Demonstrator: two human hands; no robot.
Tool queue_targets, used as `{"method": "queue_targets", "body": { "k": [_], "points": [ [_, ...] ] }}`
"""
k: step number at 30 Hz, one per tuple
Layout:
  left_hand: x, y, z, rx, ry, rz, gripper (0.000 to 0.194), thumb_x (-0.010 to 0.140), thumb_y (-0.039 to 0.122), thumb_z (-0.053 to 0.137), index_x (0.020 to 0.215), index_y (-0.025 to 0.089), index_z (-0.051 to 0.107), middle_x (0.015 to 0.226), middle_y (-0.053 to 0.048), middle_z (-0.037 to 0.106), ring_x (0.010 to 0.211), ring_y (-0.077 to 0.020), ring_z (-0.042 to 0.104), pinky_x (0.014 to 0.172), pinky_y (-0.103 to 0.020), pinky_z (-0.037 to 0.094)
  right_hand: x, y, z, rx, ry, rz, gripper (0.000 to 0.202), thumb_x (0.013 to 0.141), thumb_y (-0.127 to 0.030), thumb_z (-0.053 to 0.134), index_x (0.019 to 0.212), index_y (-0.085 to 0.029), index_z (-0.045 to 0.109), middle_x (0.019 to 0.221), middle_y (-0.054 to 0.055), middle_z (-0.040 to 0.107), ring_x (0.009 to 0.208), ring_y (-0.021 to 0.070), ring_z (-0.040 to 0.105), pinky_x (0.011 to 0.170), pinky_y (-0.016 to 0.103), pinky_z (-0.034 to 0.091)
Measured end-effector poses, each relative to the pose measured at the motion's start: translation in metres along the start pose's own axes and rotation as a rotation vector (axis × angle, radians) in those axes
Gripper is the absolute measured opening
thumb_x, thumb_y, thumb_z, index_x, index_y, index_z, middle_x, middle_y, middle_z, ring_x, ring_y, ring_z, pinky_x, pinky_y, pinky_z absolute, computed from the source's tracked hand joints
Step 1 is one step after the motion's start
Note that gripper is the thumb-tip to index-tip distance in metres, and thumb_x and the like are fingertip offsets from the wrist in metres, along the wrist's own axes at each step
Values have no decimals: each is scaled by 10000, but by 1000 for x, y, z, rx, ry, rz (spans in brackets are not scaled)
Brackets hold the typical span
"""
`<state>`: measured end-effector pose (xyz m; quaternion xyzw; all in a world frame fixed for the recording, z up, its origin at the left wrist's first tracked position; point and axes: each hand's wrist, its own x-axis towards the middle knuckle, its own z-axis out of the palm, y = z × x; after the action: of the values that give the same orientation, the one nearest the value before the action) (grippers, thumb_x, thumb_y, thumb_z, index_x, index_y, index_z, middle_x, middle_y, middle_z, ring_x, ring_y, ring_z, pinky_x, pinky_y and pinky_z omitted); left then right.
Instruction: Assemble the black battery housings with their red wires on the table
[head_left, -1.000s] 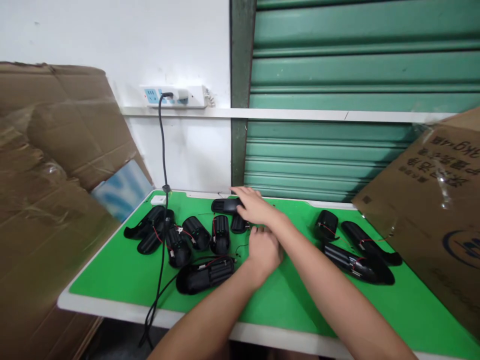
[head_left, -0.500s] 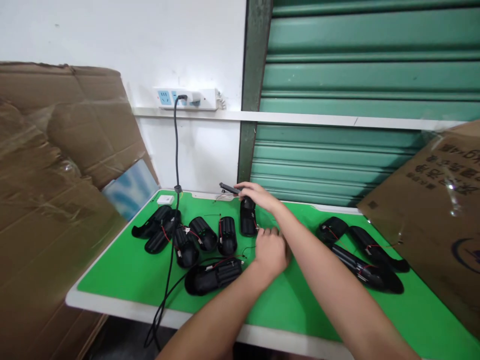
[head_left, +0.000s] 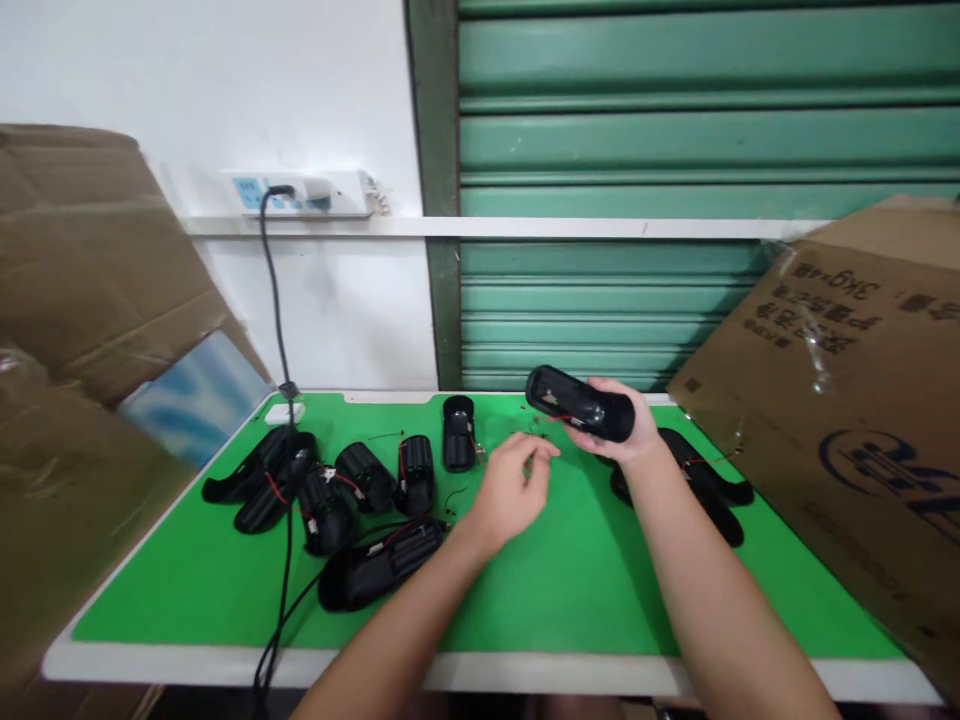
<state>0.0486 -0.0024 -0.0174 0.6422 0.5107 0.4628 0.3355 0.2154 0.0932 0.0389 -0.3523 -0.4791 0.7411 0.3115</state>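
Observation:
My right hand (head_left: 641, 425) is closed around a long black plastic shell (head_left: 577, 405), raised above the back right of the green table mat. The shell has an opening at its left end, a rounded right end and a red wire along its lower edge. My left hand (head_left: 514, 490) is over the middle of the mat, thumb and forefinger brought together; whatever may be between them is too small to make out. Behind it, a similar black shell (head_left: 458, 433) with a red wire lies on the mat. Thin loose wires (head_left: 536, 430) lie between the hands.
Several black shells with red wires (head_left: 326, 510) lie on the left. More black shells (head_left: 709, 480) lie at the right, partly behind my forearm. A black cable (head_left: 279, 340) hangs from the wall socket strip (head_left: 345, 192) across the table. Cardboard (head_left: 832, 420) stands at both sides.
The view has swung right. My right hand has left the back middle and moved right, with the shell's hollow face showing. My left hand has loosened from a fist to a pinch.

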Motion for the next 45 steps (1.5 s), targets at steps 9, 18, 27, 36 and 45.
{"method": "queue_targets", "body": {
  "k": [9, 18, 27, 36, 45],
  "points": [
    [4, 11, -21, -729, -591, -574, 678, 905, 753, 420, 1148, 151, 616, 1138, -184, 742, 657, -152, 653, 518, -243, 482, -12, -5, -6, -440, -136, 258, 514, 841, -597, 528, 847, -117, 715, 665, 123, 736, 418, 186, 612, 302, 234, 376],
    [9, 14, -26, -815, 44, -230, 568, 891, 595, 632, 1279, 182, 588, 1241, -133, 720, 1046, -217, 690, 894, -338, 535, 8, 7, -5, -350, 333, -391, 314, 830, -283, 645, 1126, -179, 639, 765, 3, 708, 481, 95, 578, 451, 209, 482],
    [7, 0, -21, -458, 147, 66, 733, 871, 454, 750, 1485, 286, 386, 1616, -115, 444, 1458, -242, 462, 1252, -423, 290, 2, 19, 15, -143, -169, -87, 532, 736, -363, 859, 1189, -232, 612, 904, 13, 714, 663, 161, 730, 534, 257, 603],
    [4, 11, -54, -1017, -424, -282, 846, 820, 726, 630, 1485, 216, 513, 1535, -199, 534, 1253, -458, 635, 882, -492, 578, 5, 13, -8, -214, -77, -177, 422, 629, -375, 917, 918, -166, 691, 702, -32, 676, 525, 81, 613, 489, 202, 502],
    [6, 8, -50, -1118, -426, -575, 635, 885, 236, 558, 1508, 209, 438, 1471, -165, 607, 1158, -399, 707, 842, -498, 610, -8, 4, -16, -482, -34, -222, 384, 652, -348, 884, 960, -152, 767, 734, -7, 703, 570, 85, 568, 520, 221, 412]
  ]
}}
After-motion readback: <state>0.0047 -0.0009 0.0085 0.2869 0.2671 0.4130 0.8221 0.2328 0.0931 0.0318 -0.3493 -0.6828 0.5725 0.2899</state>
